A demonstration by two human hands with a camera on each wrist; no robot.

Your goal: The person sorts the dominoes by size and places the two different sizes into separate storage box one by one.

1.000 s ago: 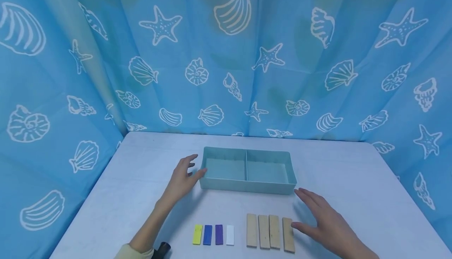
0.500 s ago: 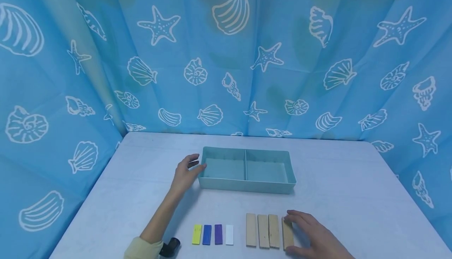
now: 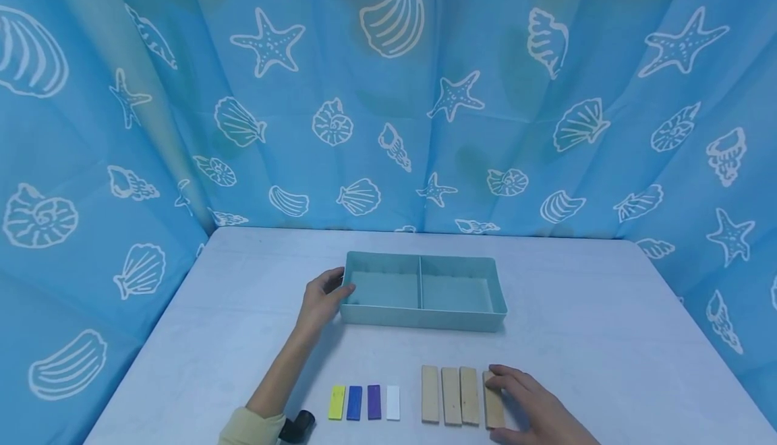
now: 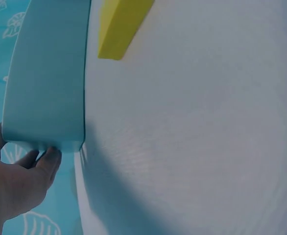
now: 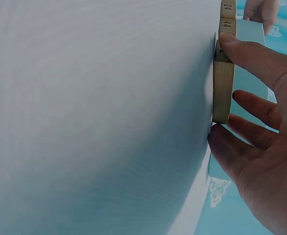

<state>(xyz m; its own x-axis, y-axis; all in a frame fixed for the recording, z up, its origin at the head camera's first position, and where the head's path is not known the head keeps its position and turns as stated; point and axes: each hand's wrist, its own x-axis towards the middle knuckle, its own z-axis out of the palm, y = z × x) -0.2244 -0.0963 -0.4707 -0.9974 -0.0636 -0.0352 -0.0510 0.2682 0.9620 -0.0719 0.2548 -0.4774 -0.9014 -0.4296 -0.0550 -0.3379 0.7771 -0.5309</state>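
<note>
A pale teal box [image 3: 425, 318] with two compartments stands at the middle of the table. My left hand [image 3: 320, 305] grips its left end, thumb at the rim and the other fingers against the outer end wall. In the left wrist view the fingertips press on that end wall [image 4: 45, 117]. My right hand [image 3: 534, 408] spans the rightmost wooden block [image 3: 494, 406] lengthwise, thumb at its near end and fingertips at its far end. The block lies flat on the table; in the right wrist view its long side [image 5: 223, 93] shows between thumb and fingers.
Three more wooden blocks [image 3: 452, 398] lie left of the right hand. Further left, a yellow block [image 3: 336, 402], a blue one [image 3: 355, 402], a purple one [image 3: 373, 402] and a white one [image 3: 393, 402] lie in a row. A shell-patterned curtain [image 3: 388, 94] hangs behind the table [image 3: 564, 283].
My right hand has come down and nearer, from beside the box's corner onto the rightmost wooden block. My left hand has closed in on the box's left end.
</note>
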